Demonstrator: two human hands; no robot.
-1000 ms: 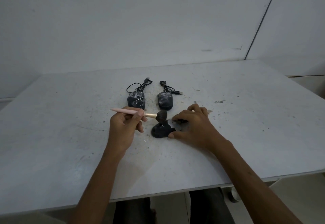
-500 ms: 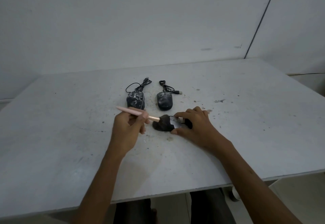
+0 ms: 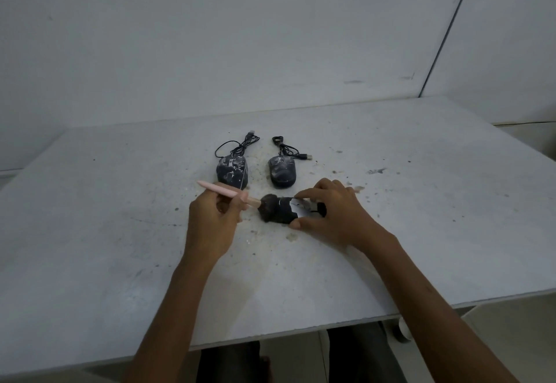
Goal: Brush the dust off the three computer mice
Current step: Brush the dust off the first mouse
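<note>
Closest to my camera, well to the near side of the held mouse (image 3: 284, 213), dark trouser legs (image 3: 228, 363) show under the front edge of the grey table (image 3: 90, 292), and both bare forearms reach up over that edge.

Just left of the held mouse, the left hand (image 3: 212, 226) is clenched around the pink handle of a brush (image 3: 227, 193), with the thumb and forefinger pinching it near the ferrule. The handle slants up and away to the left. The dark bristle head (image 3: 268, 208) is pressed against the mouse's left end.

The held mouse lies crosswise on the table and is black, with pale dusty patches on its right half. The right hand (image 3: 335, 217) grasps that end. Its thumb is on the near side, its forefinger is laid over the far top edge, and the other fingers curl over the rest. Something dark shows between those fingers, and I cannot tell what it is.

Grit and pale crumbs speckle the tabletop around the mouse.

Beyond it, near but not touching, two more black mice sit side by side. The left mouse (image 3: 232, 172) is heavily mottled with white and the right mouse (image 3: 282, 174) is lighter on dust. Their coiled cables (image 3: 237, 146) trail farther back and end in USB plugs.

Farthest behind is a plain white wall (image 3: 270, 36).
</note>
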